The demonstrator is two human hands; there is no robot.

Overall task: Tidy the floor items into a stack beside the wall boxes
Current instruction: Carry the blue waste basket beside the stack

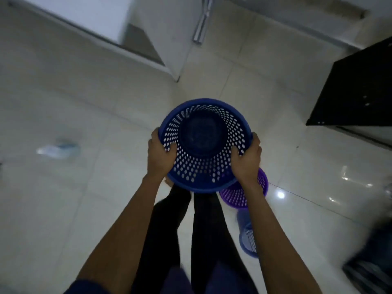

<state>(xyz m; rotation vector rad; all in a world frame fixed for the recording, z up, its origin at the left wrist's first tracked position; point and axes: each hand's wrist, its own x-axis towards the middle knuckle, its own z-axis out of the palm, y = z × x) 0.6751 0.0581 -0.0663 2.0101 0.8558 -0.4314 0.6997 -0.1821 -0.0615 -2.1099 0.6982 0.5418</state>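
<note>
Left hand point(162, 155) and right hand point(247, 160) grip opposite rim sides of the round blue perforated plastic basket point(202, 132), held above the pale tiled floor point(84, 124); a round purple perforated plastic basket point(234, 196) stands beneath the right wrist.

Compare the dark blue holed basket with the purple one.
The dark blue perforated plastic basket is held by the left hand and right hand; the purple perforated plastic basket stands on the floor. The blue shows almost whole; the purple is partly hidden behind it. Both are round, open upward.

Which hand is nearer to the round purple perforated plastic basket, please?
Right. The right hand sits over the purple basket; the left hand holds the blue perforated plastic basket's opposite rim.
</note>
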